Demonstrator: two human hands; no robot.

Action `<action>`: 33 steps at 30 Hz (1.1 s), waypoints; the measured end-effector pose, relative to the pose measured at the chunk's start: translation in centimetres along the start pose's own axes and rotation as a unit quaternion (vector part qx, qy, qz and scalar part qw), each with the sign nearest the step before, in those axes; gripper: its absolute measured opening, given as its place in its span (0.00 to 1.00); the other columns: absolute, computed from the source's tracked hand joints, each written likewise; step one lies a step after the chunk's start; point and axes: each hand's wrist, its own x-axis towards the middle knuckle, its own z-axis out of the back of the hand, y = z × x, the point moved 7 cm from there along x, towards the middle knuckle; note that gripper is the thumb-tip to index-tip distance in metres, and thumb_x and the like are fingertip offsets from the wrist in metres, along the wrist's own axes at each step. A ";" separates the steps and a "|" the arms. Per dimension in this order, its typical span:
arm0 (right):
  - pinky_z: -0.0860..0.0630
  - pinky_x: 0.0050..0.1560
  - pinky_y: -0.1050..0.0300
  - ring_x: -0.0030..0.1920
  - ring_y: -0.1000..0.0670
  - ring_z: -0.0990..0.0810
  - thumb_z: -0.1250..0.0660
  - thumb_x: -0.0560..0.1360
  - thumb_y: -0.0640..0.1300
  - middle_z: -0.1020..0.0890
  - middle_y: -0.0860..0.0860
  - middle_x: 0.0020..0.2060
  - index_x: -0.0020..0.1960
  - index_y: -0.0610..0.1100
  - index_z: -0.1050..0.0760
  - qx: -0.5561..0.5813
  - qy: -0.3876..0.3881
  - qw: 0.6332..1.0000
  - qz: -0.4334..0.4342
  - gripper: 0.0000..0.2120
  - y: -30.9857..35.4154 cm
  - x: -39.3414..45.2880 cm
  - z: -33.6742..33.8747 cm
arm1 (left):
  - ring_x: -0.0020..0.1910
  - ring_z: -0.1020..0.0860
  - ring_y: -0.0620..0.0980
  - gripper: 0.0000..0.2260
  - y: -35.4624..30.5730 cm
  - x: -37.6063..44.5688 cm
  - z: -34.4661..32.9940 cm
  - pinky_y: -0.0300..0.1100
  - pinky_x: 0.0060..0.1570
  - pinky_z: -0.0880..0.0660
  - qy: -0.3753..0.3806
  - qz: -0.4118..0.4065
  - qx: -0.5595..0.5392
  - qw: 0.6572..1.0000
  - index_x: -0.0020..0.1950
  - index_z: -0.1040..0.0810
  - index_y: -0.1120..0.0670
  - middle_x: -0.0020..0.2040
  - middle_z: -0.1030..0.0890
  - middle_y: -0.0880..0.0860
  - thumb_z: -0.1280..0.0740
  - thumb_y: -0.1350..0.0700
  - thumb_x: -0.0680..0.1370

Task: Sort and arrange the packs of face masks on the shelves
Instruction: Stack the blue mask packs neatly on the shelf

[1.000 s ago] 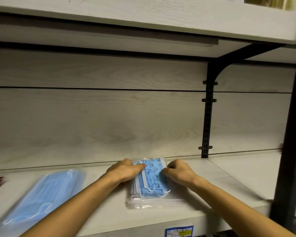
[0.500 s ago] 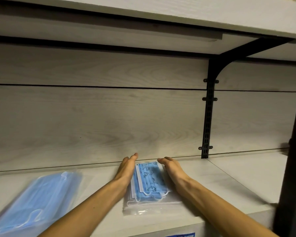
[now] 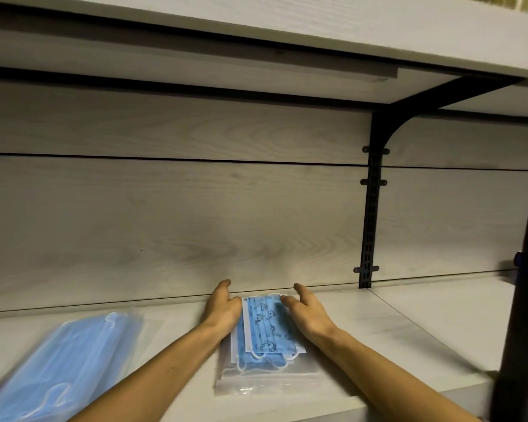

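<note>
the printed mask pack (image 3: pixel 264 336) lies on the shelf (image 3: pixel 409 324), long axis running near to far, its far end almost at the back panel. the left hand (image 3: pixel 223 306) and right hand (image 3: pixel 307 312) flank it, fingers straight, each grip open against a long edge, equally near. a plain blue pack (image 3: pixel 64 360) lies well left.

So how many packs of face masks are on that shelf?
2 that I can see: a printed pack between the two hands, near the back wall, and a plain blue pack at the left. More may lie outside the frame.
</note>
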 end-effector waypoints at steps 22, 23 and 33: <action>0.31 0.70 0.52 0.69 0.44 0.27 0.42 0.82 0.48 0.26 0.46 0.72 0.77 0.44 0.36 -0.190 0.002 0.982 0.016 0.25 0.2 0.6 -1.2 | 0.62 0.24 0.50 0.15 0.7 0.2 0.3 0.41 0.62 0.28 -0.006 -0.057 0.095 0.994 0.67 0.25 0.54 0.64 0.21 0.52 0.37 0.56 0.80; 0.31 0.69 0.52 0.69 0.44 0.26 0.42 0.82 0.48 0.26 0.46 0.71 0.76 0.44 0.35 -0.198 0.001 0.980 0.015 0.24 0.3 0.6 -1.2 | 0.62 0.23 0.49 0.14 0.6 0.2 0.3 0.41 0.62 0.28 -0.006 -0.060 0.113 0.992 0.66 0.24 0.53 0.64 0.21 0.51 0.37 0.56 0.80; 0.31 0.70 0.51 0.67 0.46 0.25 0.39 0.81 0.49 0.24 0.47 0.70 0.75 0.44 0.32 -0.187 0.005 0.982 0.023 0.23 0.3 -0.3 -0.8 | 0.53 0.20 0.45 0.09 -0.3 -1.3 1.6 0.41 0.51 0.24 -0.011 -0.092 0.206 0.974 0.54 0.18 0.46 0.54 0.17 0.43 0.35 0.48 0.79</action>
